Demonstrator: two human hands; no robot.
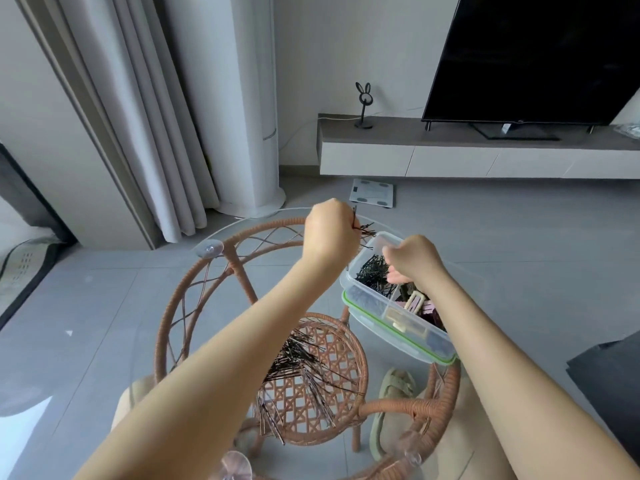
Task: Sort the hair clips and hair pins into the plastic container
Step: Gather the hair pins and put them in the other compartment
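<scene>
Wicker table (pixel 263 226); hair pins (pixel 365 230) in pinch of left hand (pixel 330 233), right hand (pixel 414 261) in plastic container (pixel 363 293), grip unclear.

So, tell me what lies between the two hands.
Head view: the bunch of hair pins held by the left hand, then the far rim of the container, before the right hand.

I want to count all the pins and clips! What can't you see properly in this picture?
Head view, the only one:
right hand: its own back hides the fingertips inside the plastic container, so whether it holds anything is unclear.
bunch of hair pins: the left hand covers most of it.
hair clips: partly behind the right wrist and the cloudy container wall.
pile of hair pins: too thin and tangled to count.
</scene>
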